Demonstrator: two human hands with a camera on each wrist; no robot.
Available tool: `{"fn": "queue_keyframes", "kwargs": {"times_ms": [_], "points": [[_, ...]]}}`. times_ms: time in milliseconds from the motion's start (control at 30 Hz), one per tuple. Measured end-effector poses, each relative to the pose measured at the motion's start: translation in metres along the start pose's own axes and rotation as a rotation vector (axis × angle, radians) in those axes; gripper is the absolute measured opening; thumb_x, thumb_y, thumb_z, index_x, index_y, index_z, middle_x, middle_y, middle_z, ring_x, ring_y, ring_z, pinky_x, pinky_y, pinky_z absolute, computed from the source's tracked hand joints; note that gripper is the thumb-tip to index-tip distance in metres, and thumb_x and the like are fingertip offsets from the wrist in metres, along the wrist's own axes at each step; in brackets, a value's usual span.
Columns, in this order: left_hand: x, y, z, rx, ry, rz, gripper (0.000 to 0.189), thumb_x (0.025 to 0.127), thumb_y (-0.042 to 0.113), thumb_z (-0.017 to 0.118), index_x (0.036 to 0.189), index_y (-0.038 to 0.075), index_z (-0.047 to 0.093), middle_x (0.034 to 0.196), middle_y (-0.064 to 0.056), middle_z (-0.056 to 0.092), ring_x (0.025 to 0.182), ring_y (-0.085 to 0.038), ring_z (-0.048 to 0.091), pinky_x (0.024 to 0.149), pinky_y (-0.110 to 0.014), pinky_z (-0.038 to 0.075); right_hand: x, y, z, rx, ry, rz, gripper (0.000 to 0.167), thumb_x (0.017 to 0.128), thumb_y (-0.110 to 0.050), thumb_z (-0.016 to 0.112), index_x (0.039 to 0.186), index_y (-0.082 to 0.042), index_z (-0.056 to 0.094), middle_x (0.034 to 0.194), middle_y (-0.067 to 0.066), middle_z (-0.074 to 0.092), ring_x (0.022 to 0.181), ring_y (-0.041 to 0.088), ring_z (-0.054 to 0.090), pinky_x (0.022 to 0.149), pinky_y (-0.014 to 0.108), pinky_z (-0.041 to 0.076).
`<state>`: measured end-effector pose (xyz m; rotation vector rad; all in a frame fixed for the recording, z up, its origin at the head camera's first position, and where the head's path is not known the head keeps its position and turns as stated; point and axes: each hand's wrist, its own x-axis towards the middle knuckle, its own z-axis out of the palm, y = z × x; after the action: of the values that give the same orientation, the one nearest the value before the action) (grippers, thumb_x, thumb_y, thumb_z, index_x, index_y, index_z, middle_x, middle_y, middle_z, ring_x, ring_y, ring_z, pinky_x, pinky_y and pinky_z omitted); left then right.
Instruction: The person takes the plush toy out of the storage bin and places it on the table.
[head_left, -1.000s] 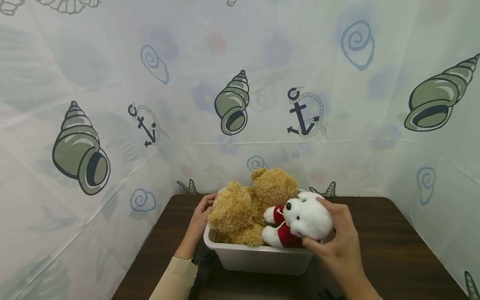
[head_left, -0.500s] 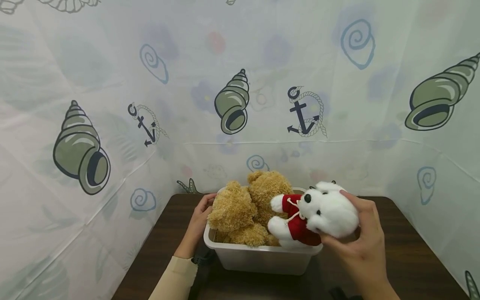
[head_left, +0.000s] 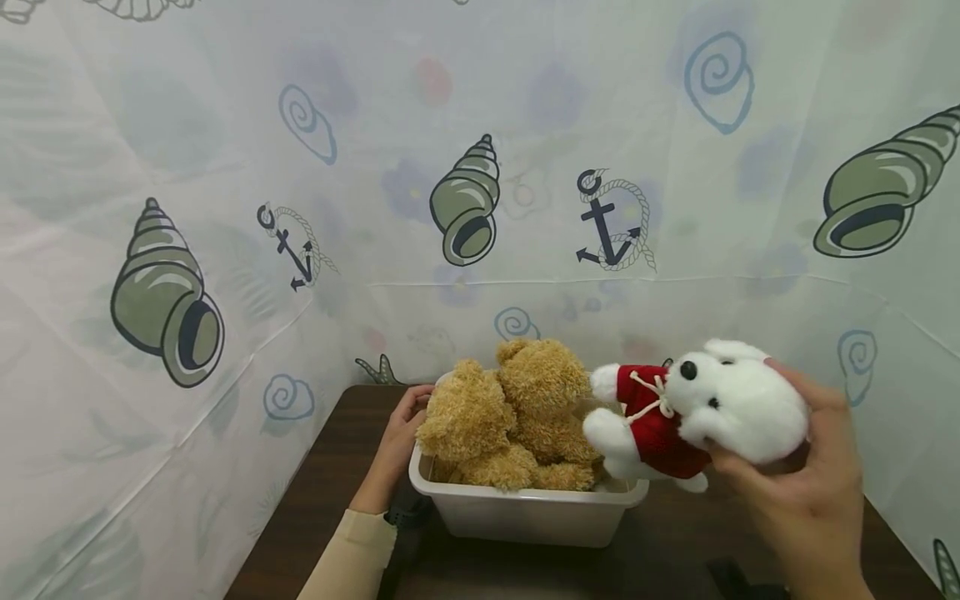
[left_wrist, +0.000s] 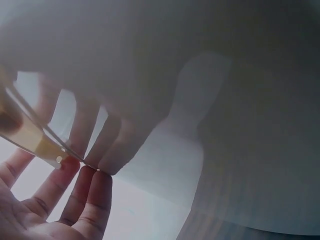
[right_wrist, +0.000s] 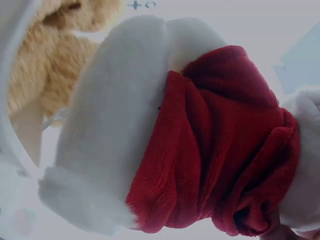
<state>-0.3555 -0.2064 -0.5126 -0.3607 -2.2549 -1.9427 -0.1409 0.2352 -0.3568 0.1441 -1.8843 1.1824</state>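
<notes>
In the head view my right hand (head_left: 813, 471) grips a white plush dog (head_left: 750, 408) in a red hoodie by its head. The dog is held sideways in the air, legs toward the tub, just off the tub's right side. The right wrist view shows the red hoodie (right_wrist: 225, 135) and the white lower body close up. My left hand (head_left: 401, 433) rests against the left side of the white plastic tub (head_left: 525, 510); in the left wrist view its fingertips (left_wrist: 105, 182) touch the glossy outer wall. Two tan teddy bears (head_left: 465, 417) sit inside the tub.
The tub stands on a dark wooden table (head_left: 315, 500). Behind and at both sides hangs a pale curtain (head_left: 525, 108) printed with shells and anchors. Dark bands are at both wrists.
My right hand has carried the plush dog out of the tub and to the right, uncovering more of the rear teddy bear. My left hand has stayed at the tub.
</notes>
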Motion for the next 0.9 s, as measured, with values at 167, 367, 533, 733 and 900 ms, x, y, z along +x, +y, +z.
{"fn": "queue_keyframes", "kwargs": {"times_ms": [167,367,533,733,900], "points": [[0.001,0.0,0.002,-0.008,-0.004,0.005,0.033,0.111,0.014,0.056,0.144,0.017,0.059,0.14,-0.019,0.06,0.118,-0.023,0.064,0.095,-0.036,0.057,0.014,0.005,-0.022,-0.11,0.098,0.026,0.104,0.067,0.018,0.089,0.158,-0.018,0.052,0.151,-0.015,0.056,0.117,0.008,0.057,0.093,0.007,0.045],[0.0,0.0,0.001,-0.002,0.007,-0.002,0.033,0.11,0.014,0.057,0.142,0.018,0.06,0.137,-0.016,0.063,0.117,-0.024,0.064,0.094,-0.038,0.056,0.033,0.014,-0.04,-0.095,0.129,0.044,0.1,0.073,0.016,0.087,0.16,-0.018,0.048,0.154,-0.004,0.057,0.12,0.01,0.059,0.097,0.007,0.049],[0.0,0.0,0.0,-0.013,0.006,-0.011,0.032,0.11,0.019,0.058,0.142,0.019,0.06,0.135,-0.014,0.063,0.118,-0.024,0.064,0.094,-0.039,0.057,0.041,0.028,-0.049,-0.194,0.129,0.096,0.101,0.078,0.008,0.091,0.162,-0.023,0.045,0.152,-0.007,0.055,0.118,0.003,0.053,0.104,0.01,0.047],[-0.001,0.001,0.001,-0.019,0.009,-0.021,0.032,0.11,0.018,0.057,0.142,0.018,0.06,0.133,-0.012,0.063,0.117,-0.023,0.064,0.094,-0.038,0.057,0.056,0.047,-0.053,-0.299,0.067,0.128,0.098,0.073,0.008,0.091,0.159,-0.021,0.053,0.147,-0.003,0.053,0.107,-0.004,0.044,0.08,0.002,0.035],[0.0,0.002,0.0,-0.004,0.002,-0.029,0.033,0.111,0.019,0.057,0.144,0.018,0.059,0.135,-0.012,0.062,0.118,-0.021,0.063,0.095,-0.036,0.056,0.067,0.072,-0.056,-0.407,-0.046,0.074,0.083,0.075,0.006,0.089,0.151,-0.017,0.064,0.142,0.024,0.042,0.11,0.017,0.039,0.069,0.01,0.028]]}}
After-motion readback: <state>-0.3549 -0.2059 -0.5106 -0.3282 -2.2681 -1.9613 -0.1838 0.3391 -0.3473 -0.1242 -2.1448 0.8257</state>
